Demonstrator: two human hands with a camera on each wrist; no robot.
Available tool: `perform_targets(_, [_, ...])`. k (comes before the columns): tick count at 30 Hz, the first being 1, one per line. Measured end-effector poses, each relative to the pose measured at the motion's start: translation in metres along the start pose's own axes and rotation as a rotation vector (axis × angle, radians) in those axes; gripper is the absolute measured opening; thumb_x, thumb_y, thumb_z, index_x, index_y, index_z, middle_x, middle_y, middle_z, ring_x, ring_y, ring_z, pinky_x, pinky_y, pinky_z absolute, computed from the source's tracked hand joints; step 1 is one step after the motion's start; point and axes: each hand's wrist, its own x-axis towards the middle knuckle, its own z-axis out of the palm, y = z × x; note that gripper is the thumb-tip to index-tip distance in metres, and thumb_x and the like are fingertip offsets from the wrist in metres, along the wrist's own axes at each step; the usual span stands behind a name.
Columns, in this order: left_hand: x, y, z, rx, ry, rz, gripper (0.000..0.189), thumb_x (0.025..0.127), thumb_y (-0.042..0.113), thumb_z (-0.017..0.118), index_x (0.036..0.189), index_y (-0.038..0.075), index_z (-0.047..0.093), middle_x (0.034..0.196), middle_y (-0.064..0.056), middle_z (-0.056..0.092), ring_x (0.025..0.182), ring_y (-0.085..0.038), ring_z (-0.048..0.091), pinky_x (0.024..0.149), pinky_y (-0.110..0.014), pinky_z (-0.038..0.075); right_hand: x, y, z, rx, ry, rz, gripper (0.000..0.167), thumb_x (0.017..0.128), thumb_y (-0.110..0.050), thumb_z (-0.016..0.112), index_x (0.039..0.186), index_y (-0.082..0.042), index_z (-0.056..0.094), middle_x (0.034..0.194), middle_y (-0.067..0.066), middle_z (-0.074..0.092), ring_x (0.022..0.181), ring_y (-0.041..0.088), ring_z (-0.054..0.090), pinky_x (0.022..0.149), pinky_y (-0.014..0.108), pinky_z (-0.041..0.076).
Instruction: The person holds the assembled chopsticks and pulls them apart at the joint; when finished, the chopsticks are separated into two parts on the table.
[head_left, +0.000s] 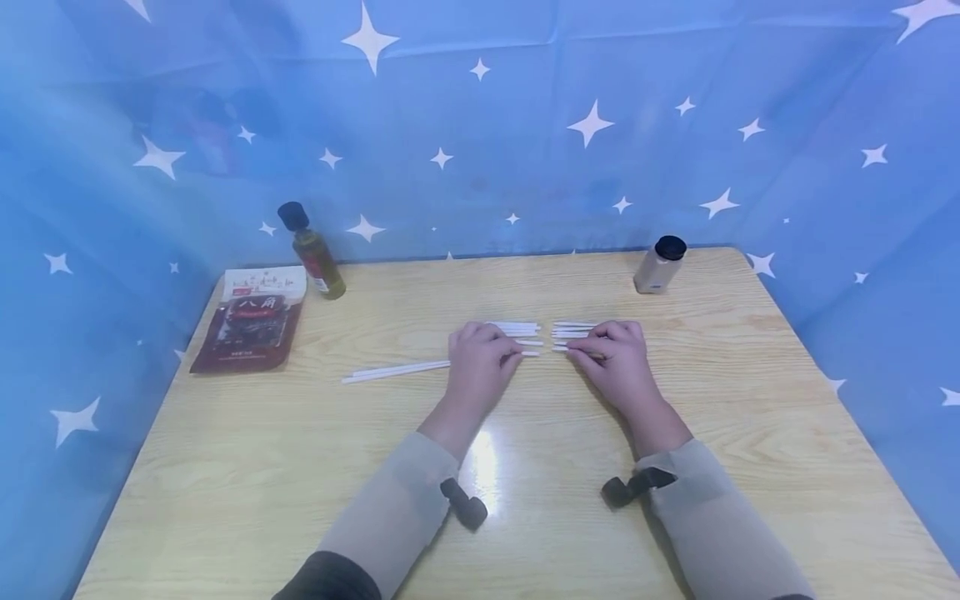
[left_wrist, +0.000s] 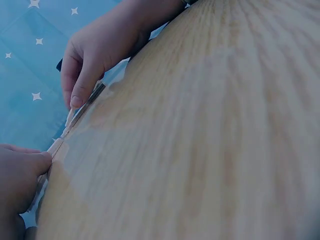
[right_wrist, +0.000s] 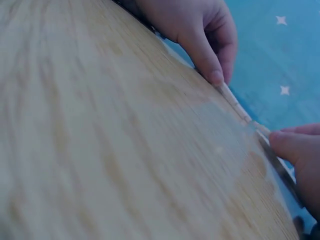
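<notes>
My left hand (head_left: pixel 477 360) pinches a thin white stick (head_left: pixel 530 353) near the middle of the table, its tip pointing right past the fingertips. Opposite it, my right hand (head_left: pixel 617 360) pinches another white stick (head_left: pixel 560 348), tip pointing left. A narrow gap separates the two tips. Just beyond the fingers lie two groups of parallel white sticks, a left group (head_left: pixel 514 326) and a right group (head_left: pixel 573 325), partly covered by the hands. In the right wrist view, thumb and index finger of the left hand (right_wrist: pixel 195 30) meet on its stick (right_wrist: pixel 234 101).
Several longer white sticks (head_left: pixel 393 372) lie left of my left hand. A dark red spice packet (head_left: pixel 251 332) lies at the table's back left beside an oil bottle (head_left: pixel 318 262) with a black cap. A small black-lidded jar (head_left: pixel 658 271) stands at the back right. Starry blue cloth (head_left: pixel 480 125) hangs behind.
</notes>
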Motion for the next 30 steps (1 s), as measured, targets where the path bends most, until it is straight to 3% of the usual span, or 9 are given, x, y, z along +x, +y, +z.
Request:
perform_targets(6, [0.002,0.002,0.002,0.1,-0.012,0.011,0.008,0.097,0.031,0.082,0.104,0.028,0.084,0.106,0.01,0.072,0.11,-0.015,0.058,0.103,-0.046,0.041,0.003,-0.003,0.001,-0.04,-0.037,0.054,0.012,0.092,-0.01,0.086,0.103,-0.012,0.086,0.102,0.013,0.068,0.105,0.037,0.049,0.093,0.053,0.036])
perform_targets(13, [0.006,0.006,0.004,0.106,0.01,0.023,0.007,0.098,0.03,0.081,0.103,0.028,0.085,0.104,0.01,0.073,0.106,-0.015,0.059,0.1,-0.044,0.042,0.004,-0.004,-0.001,-0.064,-0.048,0.098,0.012,0.092,-0.012,0.086,0.104,-0.012,0.086,0.105,0.014,0.068,0.107,0.037,0.049,0.094,0.054,0.036])
perform_targets(21, [0.011,0.005,0.008,0.113,0.011,0.018,0.007,0.097,0.031,0.081,0.103,0.029,0.086,0.103,0.01,0.075,0.104,-0.016,0.059,0.1,-0.045,0.042,0.005,-0.003,0.002,-0.057,-0.024,0.088,0.011,0.091,-0.012,0.087,0.102,-0.012,0.087,0.103,0.013,0.068,0.104,0.037,0.05,0.092,0.053,0.036])
perform_targets(30, [0.014,0.005,0.01,0.126,0.073,0.06,0.005,0.095,0.03,0.083,0.097,0.027,0.087,0.101,0.01,0.076,0.101,-0.017,0.061,0.098,-0.046,0.045,0.007,-0.003,0.003,-0.067,-0.031,0.12,0.01,0.091,-0.011,0.087,0.102,-0.013,0.087,0.106,0.014,0.068,0.106,0.037,0.05,0.093,0.053,0.036])
